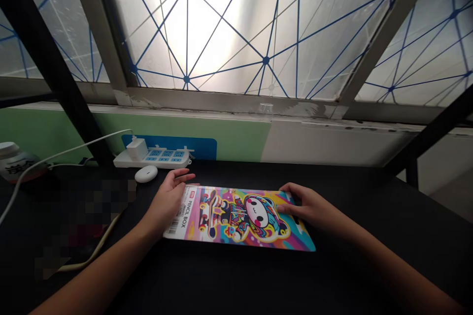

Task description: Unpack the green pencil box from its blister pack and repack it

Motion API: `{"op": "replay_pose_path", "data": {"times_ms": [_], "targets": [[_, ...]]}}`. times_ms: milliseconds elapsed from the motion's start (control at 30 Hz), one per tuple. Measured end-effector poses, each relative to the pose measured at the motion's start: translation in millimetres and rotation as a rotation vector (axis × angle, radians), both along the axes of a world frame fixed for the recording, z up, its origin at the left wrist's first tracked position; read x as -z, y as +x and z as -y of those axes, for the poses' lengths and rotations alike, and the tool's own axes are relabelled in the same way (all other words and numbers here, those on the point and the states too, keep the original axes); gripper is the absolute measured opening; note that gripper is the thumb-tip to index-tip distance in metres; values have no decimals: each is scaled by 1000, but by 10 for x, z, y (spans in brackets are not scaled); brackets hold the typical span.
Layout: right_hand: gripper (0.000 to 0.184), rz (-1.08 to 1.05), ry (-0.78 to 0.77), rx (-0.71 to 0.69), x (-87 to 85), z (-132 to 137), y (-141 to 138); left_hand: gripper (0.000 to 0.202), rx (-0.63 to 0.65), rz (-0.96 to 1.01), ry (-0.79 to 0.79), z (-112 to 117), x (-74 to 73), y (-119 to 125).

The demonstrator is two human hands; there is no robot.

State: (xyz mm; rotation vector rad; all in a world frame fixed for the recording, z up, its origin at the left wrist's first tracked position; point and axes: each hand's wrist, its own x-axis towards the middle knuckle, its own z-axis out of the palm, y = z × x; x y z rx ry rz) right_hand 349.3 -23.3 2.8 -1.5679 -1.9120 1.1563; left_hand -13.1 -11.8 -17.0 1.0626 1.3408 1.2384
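A colourful pencil box (236, 217) with a cartoon panda on its lid lies flat on the black table (369, 226), its printed label end to the left. My left hand (170, 197) rests at that left end, fingers stretched out and loosely apart, touching the box's edge. My right hand (308, 208) lies on the right end of the lid, fingers flat and pressing down on it. Neither hand wraps round anything.
A white power strip (155, 157) with a plugged charger sits at the wall, a small white oval case (146, 173) in front of it. Cables (55, 157) run left towards a white-capped jar (15, 161). Black frame bars slant at both sides under the window.
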Motion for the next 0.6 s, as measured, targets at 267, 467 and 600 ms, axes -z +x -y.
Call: {"op": "replay_pose_path", "data": {"times_ms": [267, 467, 600], "targets": [[34, -24, 304, 108, -162, 191, -43, 52, 56, 52, -13, 185, -201, 67], [21, 161, 652, -119, -215, 304, -113, 47, 159, 63, 237, 298, -399, -44], [18, 240, 472, -281, -298, 353, -148, 43, 414, -292, 164, 203, -405, -218]]}}
